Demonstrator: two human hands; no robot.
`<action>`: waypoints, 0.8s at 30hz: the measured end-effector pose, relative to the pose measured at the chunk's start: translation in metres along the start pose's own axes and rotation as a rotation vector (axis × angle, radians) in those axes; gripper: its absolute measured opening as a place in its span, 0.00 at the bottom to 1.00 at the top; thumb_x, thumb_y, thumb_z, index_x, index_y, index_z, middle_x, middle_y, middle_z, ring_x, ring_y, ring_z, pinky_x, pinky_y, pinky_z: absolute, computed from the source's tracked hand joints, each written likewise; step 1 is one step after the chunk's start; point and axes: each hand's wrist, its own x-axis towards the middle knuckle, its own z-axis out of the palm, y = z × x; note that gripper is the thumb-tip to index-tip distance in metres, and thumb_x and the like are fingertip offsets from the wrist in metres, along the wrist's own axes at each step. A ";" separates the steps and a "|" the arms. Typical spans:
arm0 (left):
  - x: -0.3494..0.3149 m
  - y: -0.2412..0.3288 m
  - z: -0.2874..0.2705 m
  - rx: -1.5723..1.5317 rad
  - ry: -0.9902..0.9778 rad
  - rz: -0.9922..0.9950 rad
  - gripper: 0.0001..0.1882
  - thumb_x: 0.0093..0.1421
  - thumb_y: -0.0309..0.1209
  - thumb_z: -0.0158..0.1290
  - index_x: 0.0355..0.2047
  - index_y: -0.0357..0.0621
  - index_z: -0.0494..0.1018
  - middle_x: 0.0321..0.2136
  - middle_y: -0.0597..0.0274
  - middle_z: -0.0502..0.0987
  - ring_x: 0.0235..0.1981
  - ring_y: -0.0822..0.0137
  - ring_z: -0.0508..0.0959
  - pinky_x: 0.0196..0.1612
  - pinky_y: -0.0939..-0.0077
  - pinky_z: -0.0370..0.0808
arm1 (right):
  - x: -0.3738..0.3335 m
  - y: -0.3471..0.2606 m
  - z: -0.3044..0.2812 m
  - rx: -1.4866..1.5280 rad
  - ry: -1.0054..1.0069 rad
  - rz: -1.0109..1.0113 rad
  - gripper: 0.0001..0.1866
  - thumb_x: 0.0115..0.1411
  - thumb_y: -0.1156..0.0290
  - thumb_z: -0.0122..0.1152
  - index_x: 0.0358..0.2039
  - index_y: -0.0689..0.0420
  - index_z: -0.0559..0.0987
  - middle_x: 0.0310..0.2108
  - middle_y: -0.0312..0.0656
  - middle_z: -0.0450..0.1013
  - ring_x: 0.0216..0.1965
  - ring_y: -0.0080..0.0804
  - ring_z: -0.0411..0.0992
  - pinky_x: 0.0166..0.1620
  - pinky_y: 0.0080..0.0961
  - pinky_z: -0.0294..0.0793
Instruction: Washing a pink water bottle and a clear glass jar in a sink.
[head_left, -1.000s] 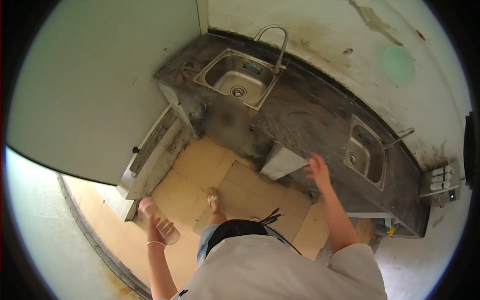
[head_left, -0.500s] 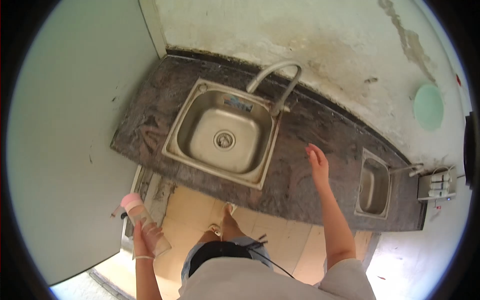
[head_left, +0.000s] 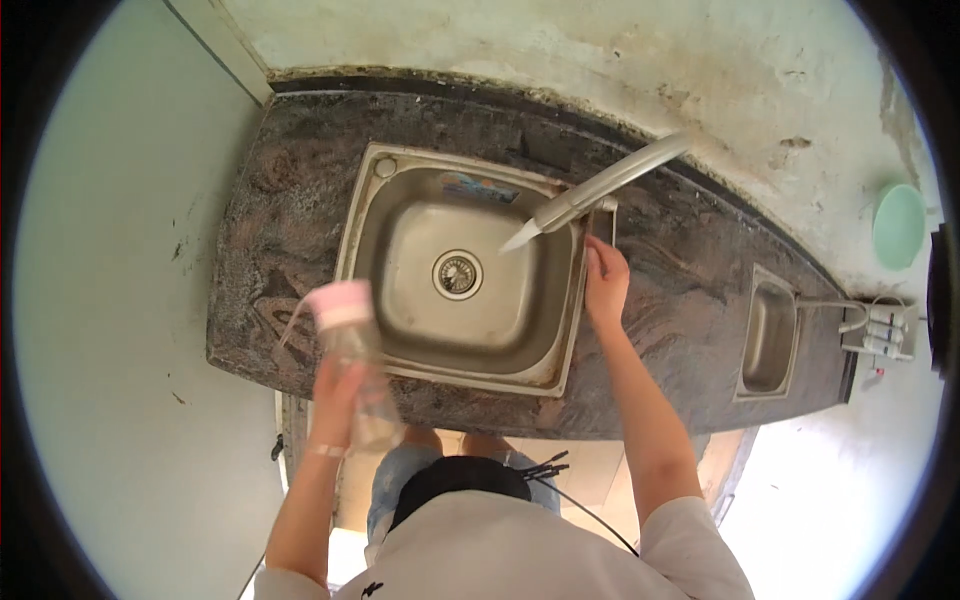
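Note:
My left hand (head_left: 338, 395) is closed around a clear drinking bottle (head_left: 372, 395) with a pink lid and a thin strap. The bottle is blurred, tilted, and held over the front left edge of the steel sink (head_left: 462, 386). A curved metal faucet (head_left: 610, 180) reaches over the basin from the back right. The pale streak below its spout looks like running water (head_left: 518, 237). Beside the sink's right rim, close below the faucet's base, is my right hand (head_left: 606, 285). Its fingers are loosely bent with nothing visible in them; whether they touch the rim cannot be made out.
Dark stone-patterned counter (head_left: 680, 330) surrounds the sink. A smaller steel sink (head_left: 770, 345) lies farther right, next to a wall-mounted filter unit (head_left: 884, 330). A green basin (head_left: 899, 227) hangs on the stained wall. A pale panel (head_left: 130, 300) borders the left side.
My left hand has raised the bottle to the right, over the counter edge. My right hand has moved left to the faucet side of the sink. A pale streak now shows at the spout.

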 end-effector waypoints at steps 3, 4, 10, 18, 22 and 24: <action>0.054 0.011 0.059 0.282 -0.147 0.043 0.32 0.56 0.40 0.56 0.55 0.37 0.57 0.42 0.49 0.72 0.38 0.60 0.77 0.36 0.68 0.77 | -0.037 -0.030 0.017 -0.082 -0.100 0.120 0.15 0.64 0.70 0.48 0.49 0.57 0.74 0.46 0.46 0.72 0.43 0.39 0.71 0.50 0.30 0.67; 0.078 0.001 0.071 0.475 -0.203 0.102 0.35 0.55 0.42 0.58 0.55 0.36 0.56 0.44 0.47 0.71 0.39 0.57 0.77 0.37 0.67 0.76 | -0.047 -0.042 0.041 0.144 -0.114 0.144 0.16 0.63 0.69 0.50 0.51 0.58 0.72 0.45 0.46 0.73 0.43 0.36 0.71 0.49 0.30 0.67; 0.126 -0.009 0.135 0.828 -0.080 0.534 0.39 0.50 0.46 0.60 0.53 0.35 0.58 0.42 0.39 0.71 0.41 0.47 0.75 0.44 0.61 0.71 | -0.024 -0.121 0.117 0.695 -0.246 0.481 0.22 0.62 0.63 0.52 0.54 0.60 0.65 0.44 0.41 0.70 0.43 0.26 0.70 0.45 0.25 0.69; 0.129 0.001 0.124 0.044 -0.629 -0.174 0.29 0.55 0.41 0.57 0.51 0.40 0.61 0.40 0.52 0.74 0.39 0.53 0.77 0.40 0.57 0.75 | 0.017 -0.091 0.099 1.478 -0.409 0.852 0.26 0.62 0.49 0.50 0.53 0.54 0.64 0.39 0.46 0.73 0.38 0.42 0.75 0.40 0.40 0.78; 0.130 0.001 0.132 -0.178 -0.773 -0.365 0.30 0.55 0.43 0.56 0.52 0.41 0.61 0.40 0.52 0.74 0.37 0.53 0.78 0.37 0.57 0.76 | 0.003 -0.077 0.110 1.143 -0.349 0.807 0.28 0.59 0.50 0.56 0.54 0.53 0.64 0.38 0.42 0.73 0.38 0.35 0.74 0.38 0.33 0.76; 0.137 -0.002 0.135 1.157 -0.212 0.544 0.36 0.52 0.43 0.58 0.55 0.39 0.57 0.40 0.46 0.73 0.38 0.48 0.77 0.39 0.57 0.76 | -0.013 -0.094 0.111 0.650 -0.391 0.705 0.33 0.55 0.56 0.64 0.57 0.51 0.62 0.42 0.37 0.71 0.42 0.29 0.71 0.41 0.29 0.73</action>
